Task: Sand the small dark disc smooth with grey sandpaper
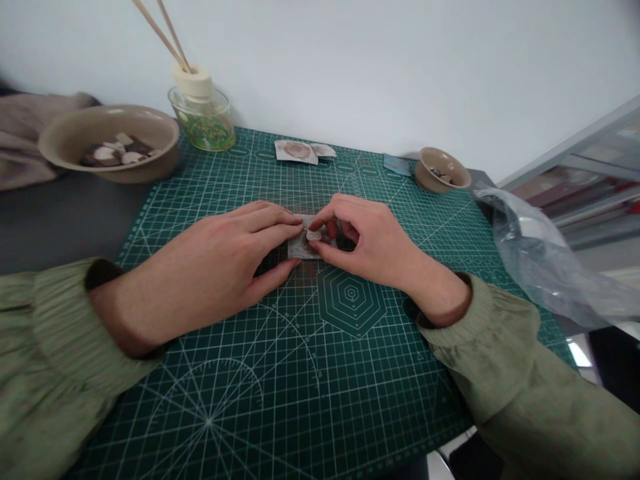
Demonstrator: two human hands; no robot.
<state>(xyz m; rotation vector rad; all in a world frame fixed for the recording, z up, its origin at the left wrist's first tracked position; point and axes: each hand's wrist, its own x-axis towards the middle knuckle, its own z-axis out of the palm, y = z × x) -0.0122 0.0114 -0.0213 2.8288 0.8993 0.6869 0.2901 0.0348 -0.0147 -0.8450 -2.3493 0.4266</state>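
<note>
On a green cutting mat (pixel 280 400) lies a small grey rectangular sheet (pixel 299 251) that looks like sandpaper. My left hand (pixel 235 250) rests with straight fingers on the sheet's left edge, its thumb apart at the near-left corner; nothing is gripped in it. Between the thumb and fingertips of my right hand (pixel 373 237) is a small pale stone-like piece (pixel 314 235), which is over the sheet and seems to touch it. The right fingers partly cover the sheet's right side and the piece.
A large brown bowl (pixel 55 143) with pale and dark pieces stands at the left, beside a reed diffuser (pixel 200 110). Stained paper pieces (pixel 295 152), a blue scrap (pixel 397 164) and a small bowl (pixel 425 177) lie along the back. Clear plastic (pixel 540 247) hangs over the right edge.
</note>
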